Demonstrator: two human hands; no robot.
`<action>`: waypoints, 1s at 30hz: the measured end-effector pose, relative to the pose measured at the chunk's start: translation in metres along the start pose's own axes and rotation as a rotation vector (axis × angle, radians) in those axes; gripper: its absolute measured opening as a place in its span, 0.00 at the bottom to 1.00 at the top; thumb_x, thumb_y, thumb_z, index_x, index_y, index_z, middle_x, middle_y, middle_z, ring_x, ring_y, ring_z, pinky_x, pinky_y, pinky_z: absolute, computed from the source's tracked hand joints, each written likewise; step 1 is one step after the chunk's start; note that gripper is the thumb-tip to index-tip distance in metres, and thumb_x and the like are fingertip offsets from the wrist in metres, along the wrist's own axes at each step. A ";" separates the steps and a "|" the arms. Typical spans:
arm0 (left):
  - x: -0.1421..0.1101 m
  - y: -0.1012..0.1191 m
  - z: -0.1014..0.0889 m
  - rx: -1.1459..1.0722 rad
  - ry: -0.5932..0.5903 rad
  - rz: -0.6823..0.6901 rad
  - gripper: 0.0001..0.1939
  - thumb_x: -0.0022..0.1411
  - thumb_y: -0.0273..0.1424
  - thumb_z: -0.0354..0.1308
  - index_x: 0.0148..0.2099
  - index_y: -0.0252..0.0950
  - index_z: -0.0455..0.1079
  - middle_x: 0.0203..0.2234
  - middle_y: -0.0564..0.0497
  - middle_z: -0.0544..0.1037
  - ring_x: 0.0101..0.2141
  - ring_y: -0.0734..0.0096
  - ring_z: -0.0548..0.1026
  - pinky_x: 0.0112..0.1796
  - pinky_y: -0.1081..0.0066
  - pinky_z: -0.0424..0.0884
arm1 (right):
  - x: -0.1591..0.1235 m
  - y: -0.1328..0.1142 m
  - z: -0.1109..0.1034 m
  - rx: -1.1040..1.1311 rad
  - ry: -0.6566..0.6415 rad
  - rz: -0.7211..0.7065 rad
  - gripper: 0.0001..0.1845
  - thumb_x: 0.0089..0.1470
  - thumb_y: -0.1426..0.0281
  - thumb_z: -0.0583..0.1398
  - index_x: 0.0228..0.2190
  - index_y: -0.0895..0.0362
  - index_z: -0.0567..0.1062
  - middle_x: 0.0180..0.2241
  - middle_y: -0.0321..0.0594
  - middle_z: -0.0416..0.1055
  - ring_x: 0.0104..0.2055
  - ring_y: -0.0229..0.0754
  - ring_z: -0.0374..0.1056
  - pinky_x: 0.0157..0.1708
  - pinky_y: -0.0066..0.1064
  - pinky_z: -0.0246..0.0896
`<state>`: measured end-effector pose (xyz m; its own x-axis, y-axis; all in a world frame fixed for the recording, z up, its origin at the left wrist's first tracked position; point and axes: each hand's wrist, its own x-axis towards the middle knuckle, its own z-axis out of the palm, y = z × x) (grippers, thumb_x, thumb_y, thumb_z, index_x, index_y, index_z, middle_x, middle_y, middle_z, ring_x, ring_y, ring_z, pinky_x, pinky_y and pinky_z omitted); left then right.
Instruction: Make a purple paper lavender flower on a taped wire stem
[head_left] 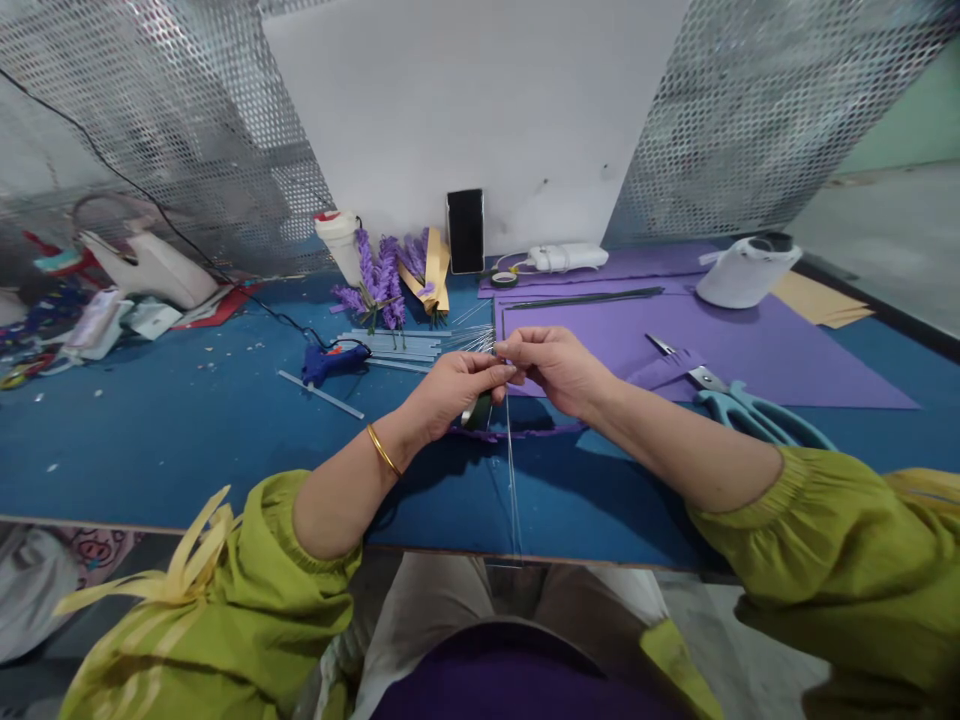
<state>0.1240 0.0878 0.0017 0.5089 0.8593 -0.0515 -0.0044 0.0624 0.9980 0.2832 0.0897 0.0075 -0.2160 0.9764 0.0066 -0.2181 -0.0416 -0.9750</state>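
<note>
My left hand (457, 388) and my right hand (555, 368) meet at the middle of the table, fingertips almost touching. Both are closed in a pinch around thin pale wires (512, 470), whose lower ends hang down toward the table's front edge. Beneath the left fingers shows a dark green roll (478, 410), which looks like floral tape; whether the hand grips it is hard to tell. A narrow frilled purple strip (487, 435) lies just below the hands. More loose thin wires (472, 335) fan out behind the left fingers.
Left of the hands lie a blue glue gun (330, 362) and clear glue sticks (401, 345). Purple flower stems (382, 275), a phone (466, 231) and a power strip (566, 257) stand behind. On the right are purple sheets (787, 360), teal-handled scissors (750, 408) and a white container (750, 272).
</note>
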 end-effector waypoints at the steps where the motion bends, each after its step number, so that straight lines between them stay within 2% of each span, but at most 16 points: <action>1: 0.000 0.000 0.000 0.017 0.005 -0.002 0.14 0.55 0.39 0.65 0.31 0.30 0.76 0.19 0.54 0.71 0.22 0.80 0.65 0.26 0.75 0.58 | 0.000 0.001 0.000 -0.008 0.013 -0.005 0.20 0.38 0.63 0.73 0.15 0.58 0.69 0.16 0.33 0.63 0.19 0.31 0.55 0.22 0.29 0.52; 8: -0.002 0.000 0.001 0.095 0.036 -0.038 0.16 0.54 0.41 0.64 0.30 0.31 0.75 0.19 0.54 0.72 0.19 0.81 0.62 0.22 0.75 0.54 | 0.002 0.006 0.001 -0.124 0.134 -0.030 0.22 0.40 0.65 0.71 0.14 0.56 0.64 0.15 0.30 0.61 0.20 0.32 0.55 0.22 0.29 0.49; 12: -0.002 0.000 0.000 0.074 0.035 -0.040 0.17 0.53 0.42 0.65 0.32 0.31 0.76 0.19 0.54 0.72 0.19 0.81 0.62 0.21 0.76 0.54 | 0.002 0.007 0.002 -0.158 0.157 -0.058 0.23 0.40 0.63 0.71 0.14 0.56 0.64 0.14 0.30 0.59 0.21 0.32 0.54 0.22 0.28 0.48; 14: 0.000 -0.001 -0.001 0.030 0.026 -0.022 0.16 0.53 0.42 0.66 0.33 0.31 0.77 0.19 0.54 0.71 0.20 0.80 0.63 0.23 0.76 0.56 | 0.002 0.005 0.001 -0.133 0.116 -0.058 0.22 0.40 0.61 0.72 0.16 0.57 0.66 0.16 0.31 0.62 0.21 0.32 0.55 0.23 0.29 0.50; 17: 0.002 -0.002 -0.002 -0.095 0.017 0.014 0.16 0.52 0.40 0.67 0.31 0.30 0.76 0.19 0.54 0.70 0.22 0.80 0.65 0.25 0.76 0.59 | 0.002 0.002 -0.002 -0.024 -0.025 -0.018 0.18 0.41 0.59 0.72 0.22 0.59 0.74 0.18 0.32 0.64 0.22 0.32 0.58 0.25 0.29 0.56; 20: 0.002 -0.002 -0.003 -0.175 0.004 -0.013 0.16 0.52 0.41 0.68 0.32 0.30 0.76 0.18 0.55 0.68 0.21 0.81 0.64 0.23 0.77 0.56 | 0.004 -0.001 -0.007 0.077 -0.181 0.055 0.17 0.43 0.60 0.72 0.30 0.60 0.79 0.19 0.32 0.66 0.23 0.32 0.61 0.29 0.29 0.61; 22: 0.001 -0.002 -0.003 -0.187 -0.019 -0.038 0.16 0.53 0.41 0.68 0.33 0.31 0.76 0.18 0.55 0.68 0.21 0.81 0.65 0.23 0.77 0.55 | 0.004 -0.001 -0.010 0.104 -0.233 0.088 0.17 0.41 0.61 0.72 0.29 0.60 0.79 0.19 0.32 0.67 0.23 0.33 0.64 0.31 0.30 0.63; 25: 0.001 -0.002 -0.002 -0.173 -0.037 -0.027 0.16 0.53 0.41 0.67 0.33 0.31 0.76 0.18 0.55 0.69 0.22 0.81 0.66 0.25 0.77 0.58 | 0.005 -0.001 -0.010 0.075 -0.219 0.093 0.18 0.39 0.60 0.73 0.22 0.60 0.75 0.17 0.32 0.65 0.22 0.35 0.66 0.29 0.30 0.63; 30: 0.001 -0.001 0.001 -0.054 -0.011 -0.030 0.16 0.53 0.41 0.67 0.31 0.31 0.76 0.19 0.55 0.70 0.20 0.81 0.63 0.23 0.76 0.55 | 0.001 -0.002 -0.004 0.008 -0.105 0.092 0.20 0.38 0.62 0.73 0.16 0.59 0.70 0.16 0.33 0.65 0.20 0.31 0.61 0.25 0.27 0.57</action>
<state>0.1248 0.0879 0.0006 0.5188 0.8511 -0.0802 -0.0359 0.1155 0.9927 0.2870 0.0920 0.0084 -0.3339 0.9408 -0.0587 -0.2000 -0.1316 -0.9709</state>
